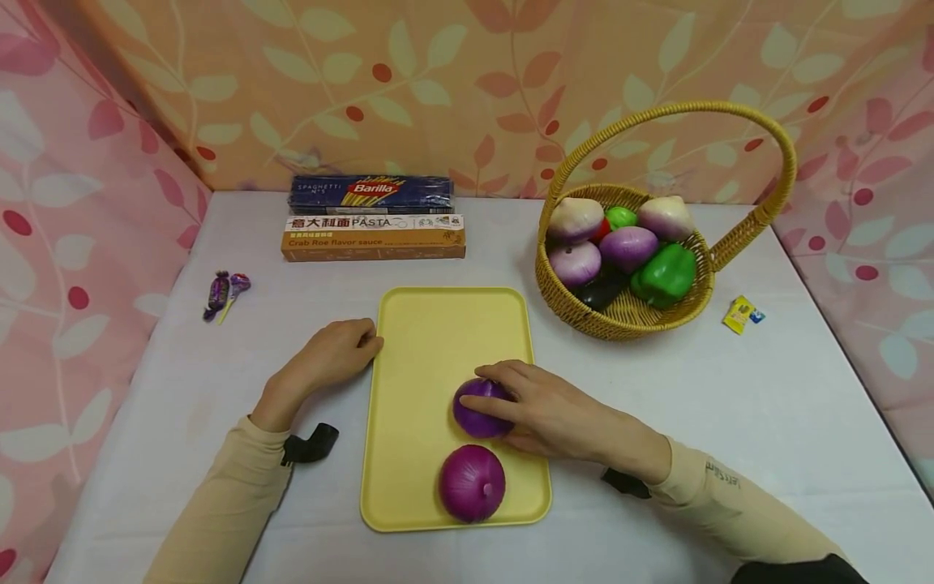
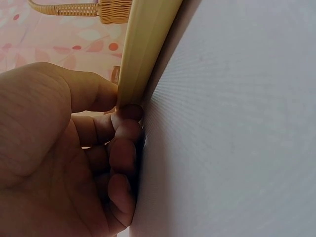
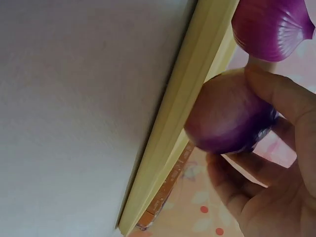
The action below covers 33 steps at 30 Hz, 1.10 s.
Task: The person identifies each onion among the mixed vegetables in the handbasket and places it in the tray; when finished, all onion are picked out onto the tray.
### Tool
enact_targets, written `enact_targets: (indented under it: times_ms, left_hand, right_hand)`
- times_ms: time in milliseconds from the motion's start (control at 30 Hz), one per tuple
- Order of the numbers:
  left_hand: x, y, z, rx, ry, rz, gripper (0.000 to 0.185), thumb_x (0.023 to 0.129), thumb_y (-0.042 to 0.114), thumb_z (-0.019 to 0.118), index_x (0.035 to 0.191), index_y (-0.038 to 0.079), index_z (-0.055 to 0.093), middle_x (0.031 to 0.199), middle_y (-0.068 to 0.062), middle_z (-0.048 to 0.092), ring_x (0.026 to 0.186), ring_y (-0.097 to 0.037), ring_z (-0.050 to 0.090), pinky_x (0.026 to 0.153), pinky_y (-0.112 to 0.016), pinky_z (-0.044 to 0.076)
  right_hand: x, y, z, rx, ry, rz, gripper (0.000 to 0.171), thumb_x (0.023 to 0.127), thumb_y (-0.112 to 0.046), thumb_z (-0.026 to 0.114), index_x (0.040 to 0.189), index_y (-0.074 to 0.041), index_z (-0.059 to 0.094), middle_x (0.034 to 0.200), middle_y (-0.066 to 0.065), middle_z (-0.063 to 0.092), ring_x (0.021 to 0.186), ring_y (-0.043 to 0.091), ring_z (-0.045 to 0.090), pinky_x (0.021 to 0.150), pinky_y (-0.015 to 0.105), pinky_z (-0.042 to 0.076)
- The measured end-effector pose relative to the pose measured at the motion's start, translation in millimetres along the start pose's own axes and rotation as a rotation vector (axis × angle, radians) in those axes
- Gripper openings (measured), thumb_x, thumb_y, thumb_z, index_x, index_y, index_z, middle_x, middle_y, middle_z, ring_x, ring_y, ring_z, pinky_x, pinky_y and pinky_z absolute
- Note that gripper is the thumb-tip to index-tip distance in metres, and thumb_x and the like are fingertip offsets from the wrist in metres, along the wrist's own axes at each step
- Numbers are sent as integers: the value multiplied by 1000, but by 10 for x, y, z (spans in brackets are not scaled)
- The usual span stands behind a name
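Note:
A yellow tray (image 1: 430, 349) lies on the white table. My left hand (image 1: 334, 354) pinches its left rim between thumb and curled fingers; the left wrist view shows the thumb (image 2: 94, 91) against the tray wall (image 2: 148, 44). With thumb and spread fingers, my right hand (image 1: 550, 415) holds a purple onion (image 1: 477, 418) over the tray's right half. That onion (image 3: 227, 113) overlaps the tray rim (image 3: 173, 113) in the right wrist view. Nearer to me, a redder purple onion (image 1: 471, 484) sits on the tray's front right part.
A wicker basket (image 1: 620, 328) with a tall handle stands back right, holding onions, a green pepper (image 1: 664, 276) and an eggplant (image 1: 601, 290). Behind the tray lie a pasta box (image 1: 374, 239) and a spaghetti pack (image 1: 372, 193). Candies (image 1: 217, 296) lie left, small wrapped packets (image 1: 739, 315) right.

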State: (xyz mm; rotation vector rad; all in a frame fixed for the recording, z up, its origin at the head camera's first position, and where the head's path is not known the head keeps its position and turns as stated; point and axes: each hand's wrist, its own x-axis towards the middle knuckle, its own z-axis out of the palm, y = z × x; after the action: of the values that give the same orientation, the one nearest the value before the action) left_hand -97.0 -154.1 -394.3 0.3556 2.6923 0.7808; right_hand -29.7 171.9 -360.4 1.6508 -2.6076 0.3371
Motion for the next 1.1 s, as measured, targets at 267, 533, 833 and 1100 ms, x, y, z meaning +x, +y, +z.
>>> enact_targets:
  times_ms: [267,533,833,1100]
  left_hand:
    - [-1,1,1,1,0,-7,24,96,20,51,75,10,50,68,-2,44,66,-17,44,61,-29,33]
    - [-1,-5,7,-1,-2,-13,24,97,21,52,75,10,50,67,-2,44,65,-17,44,61,-29,33]
    - [2,1,-1,1,-5,-12,23,96,21,52,76,10,51,68,-2,45,67,-17,45,61,-29,34]
    - [5,-3,-5,4,-2,-8,24,96,21,51,75,10,51,68,-2,45,66,-17,45,61,-29,34]
  right_hand:
    - [14,-25,39,-25,-33,-17,74,81,-34,79,145,-25,44,142,11,47,127,26,49,104,42,44]
    - [6,-16,38,-26,-43,-37,72,81,-37,78,144,-23,46,143,14,47,130,28,49,103,44,45]
    - [-7,0,-19,-6,-39,-21,74,80,-41,78,144,-24,46,144,14,47,131,28,49,101,45,46]
    - [-86,348,-319,38,190,147,60,86,-36,72,139,-15,52,140,13,52,126,28,53,102,47,44]
